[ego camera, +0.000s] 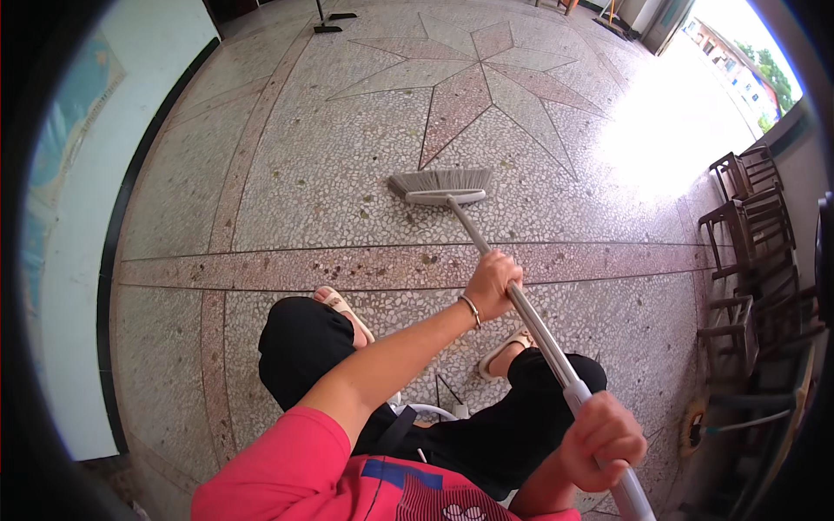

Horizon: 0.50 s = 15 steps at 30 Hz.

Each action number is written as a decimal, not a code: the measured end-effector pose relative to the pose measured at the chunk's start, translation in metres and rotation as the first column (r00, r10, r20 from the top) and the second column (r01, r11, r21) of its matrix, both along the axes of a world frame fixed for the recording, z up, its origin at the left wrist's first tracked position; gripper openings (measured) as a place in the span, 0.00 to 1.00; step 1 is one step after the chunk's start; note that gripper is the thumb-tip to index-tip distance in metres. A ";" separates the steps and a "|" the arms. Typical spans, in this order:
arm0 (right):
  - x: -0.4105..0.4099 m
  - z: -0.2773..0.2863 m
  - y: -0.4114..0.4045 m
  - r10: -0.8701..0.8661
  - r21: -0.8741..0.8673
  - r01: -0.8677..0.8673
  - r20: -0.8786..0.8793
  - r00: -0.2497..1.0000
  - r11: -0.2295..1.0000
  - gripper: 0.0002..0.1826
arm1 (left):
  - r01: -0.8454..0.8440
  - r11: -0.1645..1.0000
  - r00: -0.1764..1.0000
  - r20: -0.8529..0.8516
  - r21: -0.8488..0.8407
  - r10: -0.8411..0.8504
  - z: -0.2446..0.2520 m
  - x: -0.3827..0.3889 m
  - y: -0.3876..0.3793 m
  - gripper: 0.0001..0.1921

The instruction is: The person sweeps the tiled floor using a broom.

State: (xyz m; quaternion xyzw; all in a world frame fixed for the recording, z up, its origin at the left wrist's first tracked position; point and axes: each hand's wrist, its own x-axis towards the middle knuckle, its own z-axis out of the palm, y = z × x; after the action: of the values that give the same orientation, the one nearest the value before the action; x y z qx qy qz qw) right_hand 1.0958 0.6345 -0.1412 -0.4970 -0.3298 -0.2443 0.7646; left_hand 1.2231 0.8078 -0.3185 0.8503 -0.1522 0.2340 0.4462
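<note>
A broom with grey bristles and a white head [446, 195] rests on the speckled terrazzo floor [326, 215] in front of me. Its metal handle [544, 332] slants back towards my lower right. My left hand [493, 284], with a bracelet at the wrist, is closed round the handle's middle. Farther up, near the handle's top end, my right hand [606, 441] grips the grey plastic sleeve. The bristles point away from my feet, which are in light sandals on either side below the broom.
Wooden chairs [736, 234] line the right wall. A pale wall with a black skirting [130, 195] runs along the left. A long-handled dustpan [328, 28] stands at the far end; bright light falls through a doorway at the upper right. Another broom [611, 26] is near that doorway.
</note>
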 end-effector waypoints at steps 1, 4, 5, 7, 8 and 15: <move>0.001 -0.011 0.015 -0.025 -0.042 0.025 -0.007 1.000 0.999 0.22 | 0.006 1.000 1.000 0.011 0.026 -0.007 -0.011 0.008 0.014 0.11; -0.002 -0.022 0.030 -0.033 -0.170 0.040 0.043 0.999 0.985 0.20 | 0.007 0.997 1.000 -0.014 0.076 -0.006 -0.015 0.014 0.033 0.11; -0.009 -0.019 0.025 -0.035 -0.169 0.042 0.043 0.998 0.985 0.20 | 0.009 0.997 1.000 -0.014 0.078 -0.008 -0.014 0.006 0.028 0.11; -0.027 -0.004 0.005 0.030 -0.117 -0.030 -0.001 1.000 0.993 0.21 | -0.048 0.998 0.998 -0.033 0.045 0.050 -0.013 -0.021 0.007 0.11; -0.038 0.004 -0.012 0.041 -0.078 -0.041 0.002 0.999 0.996 0.21 | -0.033 0.999 0.998 -0.054 0.029 0.035 -0.004 -0.039 -0.010 0.10; -0.108 0.074 -0.069 0.123 0.027 -0.128 0.135 0.983 0.991 0.21 | -0.089 0.978 0.995 0.017 -0.187 0.094 0.049 -0.160 -0.090 0.09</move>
State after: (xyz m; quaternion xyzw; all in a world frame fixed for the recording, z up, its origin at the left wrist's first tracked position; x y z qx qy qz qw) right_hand 0.9883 0.5655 -0.0668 -0.4440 -0.4062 -0.2339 0.7636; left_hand 1.0632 0.7175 -0.2693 0.8080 -0.0961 0.2785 0.5102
